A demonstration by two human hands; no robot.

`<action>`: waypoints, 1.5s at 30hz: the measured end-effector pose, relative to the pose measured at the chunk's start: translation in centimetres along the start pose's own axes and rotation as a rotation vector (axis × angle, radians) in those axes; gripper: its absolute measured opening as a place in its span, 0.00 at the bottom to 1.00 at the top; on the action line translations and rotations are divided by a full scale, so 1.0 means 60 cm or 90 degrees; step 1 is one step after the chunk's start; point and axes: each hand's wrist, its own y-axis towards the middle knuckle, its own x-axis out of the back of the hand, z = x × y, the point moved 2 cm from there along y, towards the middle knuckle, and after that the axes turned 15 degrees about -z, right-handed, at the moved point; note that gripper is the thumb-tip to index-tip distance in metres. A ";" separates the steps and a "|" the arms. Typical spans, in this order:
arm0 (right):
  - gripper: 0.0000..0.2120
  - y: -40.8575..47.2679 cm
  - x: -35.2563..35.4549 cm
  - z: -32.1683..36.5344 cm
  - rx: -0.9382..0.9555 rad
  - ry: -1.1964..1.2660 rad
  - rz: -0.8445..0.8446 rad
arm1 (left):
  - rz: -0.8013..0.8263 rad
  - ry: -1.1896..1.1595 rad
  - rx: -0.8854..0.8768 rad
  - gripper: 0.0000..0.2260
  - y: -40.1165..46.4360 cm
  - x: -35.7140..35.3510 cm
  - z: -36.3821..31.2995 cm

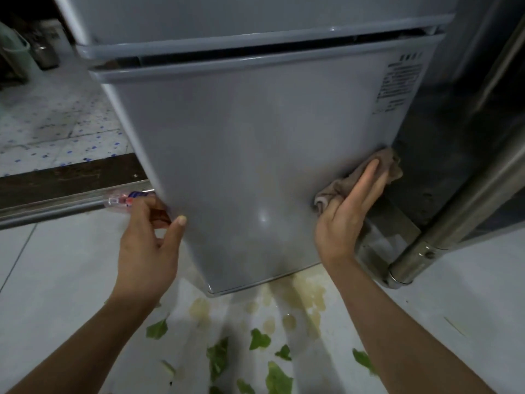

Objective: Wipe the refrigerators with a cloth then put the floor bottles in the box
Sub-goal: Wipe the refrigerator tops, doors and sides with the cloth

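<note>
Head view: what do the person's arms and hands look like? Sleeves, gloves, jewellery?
Both arms are bare right to the frame's edge, with no sleeves in view. The left hand and right hand wear no gloves, rings, watch or bands. The left thumbnail is short and unpainted.

My left forearm [85,345] and right forearm [397,322] are bare and reach forward, drawing closer together toward the wrists. My left hand [147,245] shows its back, with the wrist straight. Its fingers [147,204] curl round the edge of the door [241,152], and the thumb [177,231] lies stretched along the front. My right hand [343,220] lies flat, palm turned away from me. Its fingers [366,180] are straight and close together, slanting up to the right, and they press a cloth [392,163] that bunches out beyond the fingertips.
</note>
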 end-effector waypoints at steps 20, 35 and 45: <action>0.27 0.059 -0.013 -0.060 -0.195 0.187 -0.095 | -0.080 -0.054 -0.035 0.08 -0.024 -0.020 0.001; 0.34 -0.078 -0.031 -0.037 -0.314 0.070 -0.058 | 0.014 -0.051 -0.023 0.09 -0.034 -0.016 0.038; 0.32 -0.177 -0.036 -0.052 -0.462 0.106 -0.012 | 0.055 -0.026 -0.014 0.05 -0.035 -0.028 0.062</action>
